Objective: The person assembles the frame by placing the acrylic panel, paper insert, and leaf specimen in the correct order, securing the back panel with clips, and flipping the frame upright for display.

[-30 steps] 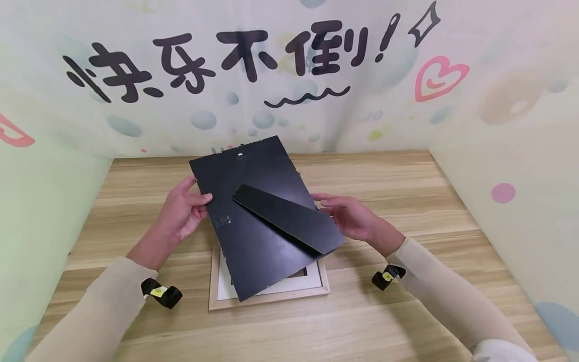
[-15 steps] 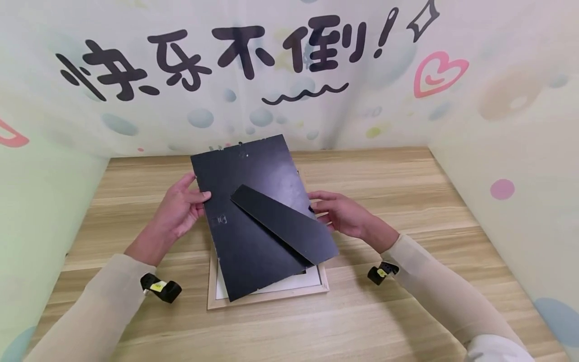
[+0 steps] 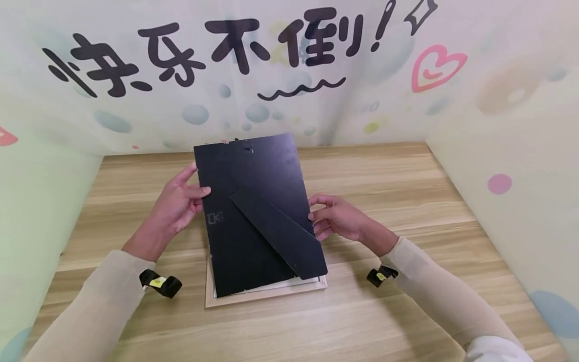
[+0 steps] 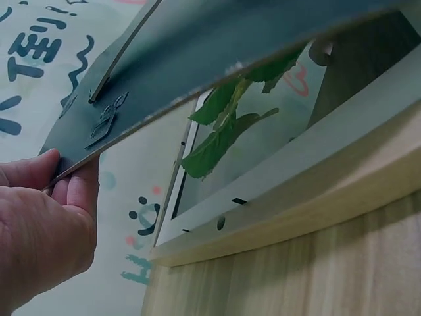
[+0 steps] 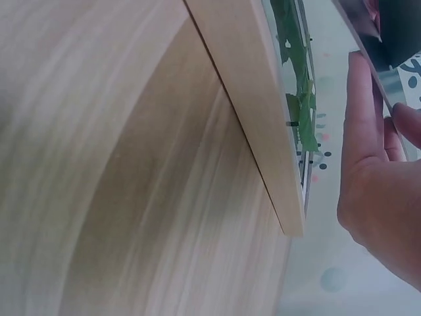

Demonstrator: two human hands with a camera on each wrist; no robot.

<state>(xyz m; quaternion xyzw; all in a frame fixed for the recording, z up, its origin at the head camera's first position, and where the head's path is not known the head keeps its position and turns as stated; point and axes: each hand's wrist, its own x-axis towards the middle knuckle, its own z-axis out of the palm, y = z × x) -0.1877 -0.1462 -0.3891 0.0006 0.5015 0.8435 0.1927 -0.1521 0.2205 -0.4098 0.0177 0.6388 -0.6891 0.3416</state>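
Note:
A black backing board (image 3: 237, 261) with a folding stand leg (image 3: 280, 234) is held over a light wooden picture frame (image 3: 267, 296) lying on the table. My left hand (image 3: 174, 203) pinches the board's left edge, thumb on top and fingers beneath. On the opposite edge, my right hand (image 3: 340, 217) grips with thumb and fingers; the right wrist view shows the thumb (image 5: 409, 122) against one face. In the left wrist view, the board is tilted above the frame, leaving a gap. Green leaves (image 4: 217, 145) show inside the frame's white border. From the head view, the board covers most of the frame.
The wood-grain table (image 3: 384, 322) spreads around the frame. A printed wall (image 3: 149, 120) closes off the back, with side walls at left and right. A black strap (image 3: 165, 285) hangs from the left sleeve, another (image 3: 377, 276) from the right.
The board has rotated to line up more nearly with the frame, its lower right corner swinging inward. My right hand has moved slightly left; both hands keep their hold.

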